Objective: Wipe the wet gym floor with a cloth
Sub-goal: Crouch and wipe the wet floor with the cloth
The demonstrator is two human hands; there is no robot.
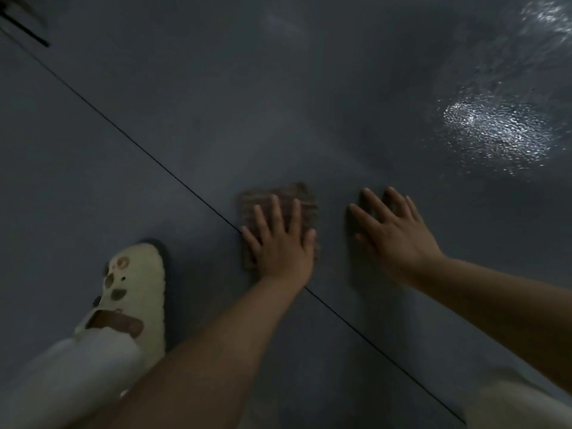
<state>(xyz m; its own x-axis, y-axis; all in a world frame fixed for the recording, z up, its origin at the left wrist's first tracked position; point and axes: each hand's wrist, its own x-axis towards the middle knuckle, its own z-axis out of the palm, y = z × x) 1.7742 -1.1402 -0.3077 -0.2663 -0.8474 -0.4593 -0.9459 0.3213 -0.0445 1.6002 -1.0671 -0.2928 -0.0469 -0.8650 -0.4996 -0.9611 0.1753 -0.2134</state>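
Gym floor (216, 103): left hand (280, 243) presses cloth (278, 199) flat, fingers spread, on the seam (123, 131); right hand (393, 233) spread beside it. Risk: wet patch (495, 131) beyond right hand gets missed, palms slip.

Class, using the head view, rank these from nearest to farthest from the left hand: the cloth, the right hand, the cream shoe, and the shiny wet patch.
1. cloth, directly under the left hand.
2. right hand, beside it on bare floor.
3. cream shoe, lower left.
4. shiny wet patch, far upper right.
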